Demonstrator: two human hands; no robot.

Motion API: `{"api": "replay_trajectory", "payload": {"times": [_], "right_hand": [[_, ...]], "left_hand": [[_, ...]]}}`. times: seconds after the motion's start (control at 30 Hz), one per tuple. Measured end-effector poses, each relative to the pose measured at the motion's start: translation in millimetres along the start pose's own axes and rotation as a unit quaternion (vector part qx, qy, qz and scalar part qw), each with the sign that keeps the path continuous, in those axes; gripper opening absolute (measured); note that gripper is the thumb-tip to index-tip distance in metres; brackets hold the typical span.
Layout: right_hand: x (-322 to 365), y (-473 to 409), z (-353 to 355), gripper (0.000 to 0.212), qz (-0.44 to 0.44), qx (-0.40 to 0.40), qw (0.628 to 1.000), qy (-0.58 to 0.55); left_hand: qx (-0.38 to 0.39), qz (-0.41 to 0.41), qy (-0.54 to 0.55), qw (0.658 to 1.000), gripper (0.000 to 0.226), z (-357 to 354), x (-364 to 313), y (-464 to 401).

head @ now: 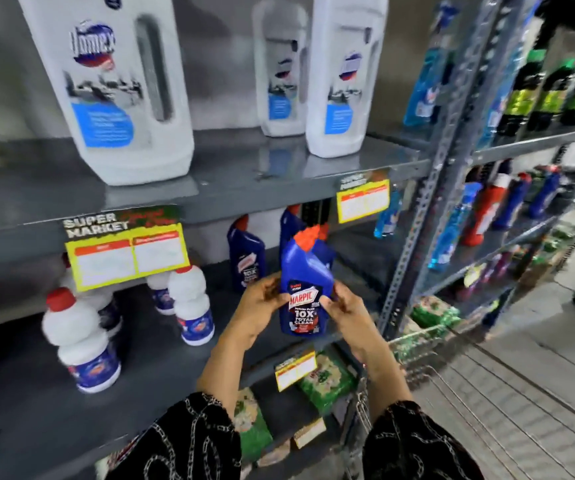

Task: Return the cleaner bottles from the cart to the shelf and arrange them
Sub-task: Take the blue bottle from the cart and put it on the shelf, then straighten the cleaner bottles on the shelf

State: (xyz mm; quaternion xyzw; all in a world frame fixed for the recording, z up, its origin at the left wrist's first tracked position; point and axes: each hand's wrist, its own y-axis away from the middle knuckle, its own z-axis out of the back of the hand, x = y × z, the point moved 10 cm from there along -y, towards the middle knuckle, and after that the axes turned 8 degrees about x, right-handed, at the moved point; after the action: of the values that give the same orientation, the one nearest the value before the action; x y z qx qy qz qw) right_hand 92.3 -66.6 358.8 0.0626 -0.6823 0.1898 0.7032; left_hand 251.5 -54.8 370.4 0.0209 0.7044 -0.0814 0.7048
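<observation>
A blue Harpic cleaner bottle (305, 289) with an orange-red cap is held upright in front of the middle shelf (161, 344). My left hand (261, 303) grips its left side and my right hand (343, 308) grips its right side. Behind it, two more blue Harpic bottles (246, 252) stand at the back of the same shelf. The wire cart (486, 393) sits at the lower right, beside my right forearm; I see no bottles in the part that shows.
White bottles with red caps (81, 341) stand on the left of the middle shelf. Big white Domex jugs (116, 84) fill the top shelf. A grey upright post (428, 216) separates a neighbouring rack of coloured bottles (486, 209). Green packets (324, 379) lie on the lowest shelf.
</observation>
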Motion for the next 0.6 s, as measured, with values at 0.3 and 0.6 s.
{"api": "replay_trajectory", "payload": {"times": [0.3, 0.6], "right_hand": [[-69.9, -94.7, -57.3, 0.046, -0.035, 0.112, 0.989, 0.085], [-81.5, -107.8, -69.1, 0.058, -0.062, 0.102, 0.981, 0.154]], "left_hand": [[-0.140, 0.012, -0.100, 0.985, 0.048, 71.2, 37.2, -11.6], [-0.184, 0.036, -0.073, 0.980, 0.045, 81.0, 65.4, -4.9]]}}
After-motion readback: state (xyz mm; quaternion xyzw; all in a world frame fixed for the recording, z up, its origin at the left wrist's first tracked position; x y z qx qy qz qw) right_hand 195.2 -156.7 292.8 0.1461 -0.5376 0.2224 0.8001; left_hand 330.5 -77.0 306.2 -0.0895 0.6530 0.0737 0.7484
